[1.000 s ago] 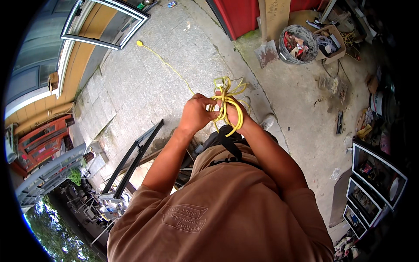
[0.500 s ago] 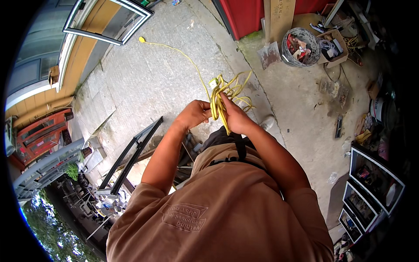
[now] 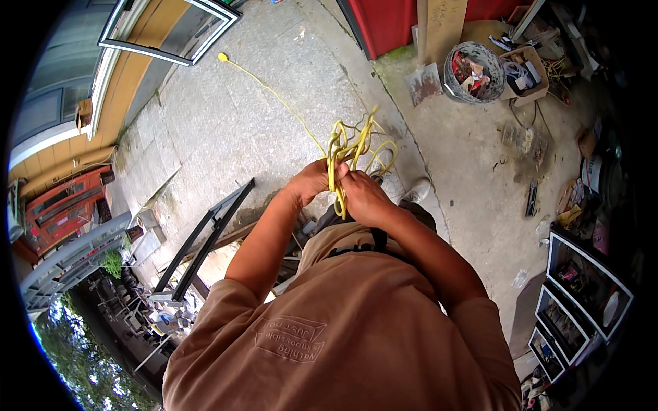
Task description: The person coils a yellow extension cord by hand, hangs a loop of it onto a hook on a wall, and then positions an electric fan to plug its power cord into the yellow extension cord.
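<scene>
A looped bundle of yellow extension cord [image 3: 332, 154] is gathered between my two hands in front of my waist. My left hand [image 3: 310, 182] is closed at the left side of the coils. From the right, my right hand [image 3: 367, 197] grips the bundle, its fingers and thumb close to my left hand. Loose loops stick out above and to the right of my hands, and a short bight hangs below them. One strand runs away to the upper left across the paving and ends in a round yellow piece [image 3: 223, 57] on the ground.
A black metal frame [image 3: 212, 233] stands close to my left forearm. At the upper right are a bucket of scraps [image 3: 447, 88], a flat shovel blade [image 3: 424, 85] and a cardboard box [image 3: 539, 90]. White-edged framed panels [image 3: 595, 277] lean at the right. A window frame [image 3: 147, 49] juts out at the upper left.
My hands have come closer together on the cord. My right hand has turned its back upward and moved slightly down. The loops have shifted, and the cord's pale-faced end block no longer shows clearly.
</scene>
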Demonstrator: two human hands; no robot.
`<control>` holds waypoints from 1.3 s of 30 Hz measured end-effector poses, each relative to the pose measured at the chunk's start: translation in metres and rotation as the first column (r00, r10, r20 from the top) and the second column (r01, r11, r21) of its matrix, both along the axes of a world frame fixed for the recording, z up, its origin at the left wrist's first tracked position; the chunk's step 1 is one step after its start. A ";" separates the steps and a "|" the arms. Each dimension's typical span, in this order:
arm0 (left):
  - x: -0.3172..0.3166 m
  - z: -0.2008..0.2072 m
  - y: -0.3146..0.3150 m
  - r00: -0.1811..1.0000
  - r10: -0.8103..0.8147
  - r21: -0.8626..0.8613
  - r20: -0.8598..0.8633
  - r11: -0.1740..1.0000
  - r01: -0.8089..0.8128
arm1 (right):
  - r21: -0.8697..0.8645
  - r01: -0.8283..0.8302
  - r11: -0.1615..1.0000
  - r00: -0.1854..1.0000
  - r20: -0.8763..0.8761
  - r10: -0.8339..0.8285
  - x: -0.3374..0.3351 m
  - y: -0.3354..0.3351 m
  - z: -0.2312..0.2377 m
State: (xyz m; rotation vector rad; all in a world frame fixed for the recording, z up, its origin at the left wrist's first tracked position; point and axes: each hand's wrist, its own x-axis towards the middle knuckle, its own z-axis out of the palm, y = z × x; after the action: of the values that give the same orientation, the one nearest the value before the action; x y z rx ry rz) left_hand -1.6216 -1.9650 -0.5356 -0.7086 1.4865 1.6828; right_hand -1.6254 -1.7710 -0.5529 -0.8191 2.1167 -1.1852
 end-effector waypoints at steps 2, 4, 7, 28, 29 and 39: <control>0.001 -0.005 0.000 0.989 0.105 -0.030 0.099 0.994 -0.103 | -0.052 -0.039 0.998 0.999 0.028 0.041 -0.005 0.006 0.015; 0.006 -0.016 -0.002 0.963 0.200 -0.047 0.180 0.980 -0.194 | -0.093 -0.038 0.995 0.996 0.073 0.045 -0.005 0.007 0.019; 0.012 -0.028 -0.002 0.947 0.260 -0.061 0.191 0.966 -0.252 | -0.270 0.090 0.959 0.990 0.125 -0.057 0.008 0.006 0.001; -0.009 0.073 -0.012 0.736 0.677 0.088 -0.013 0.734 -0.674 | 0.565 0.497 0.658 0.845 -0.142 -0.516 -0.010 0.013 -0.112; -0.005 0.086 -0.026 0.738 0.675 0.198 -0.008 0.725 -0.660 | 0.609 0.505 0.611 0.834 -0.162 -0.528 -0.014 0.020 -0.117; 0.022 0.226 -0.069 0.919 0.149 -0.311 -0.366 0.911 -0.271 | 0.555 0.546 0.628 0.732 0.047 -0.679 -0.113 0.025 -0.100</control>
State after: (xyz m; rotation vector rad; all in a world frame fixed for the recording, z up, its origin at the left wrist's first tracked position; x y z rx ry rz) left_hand -1.5994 -2.0336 -0.3094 -0.8305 2.0575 1.7798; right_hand -1.7379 -1.7463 -0.6525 0.3457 2.3872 -0.8716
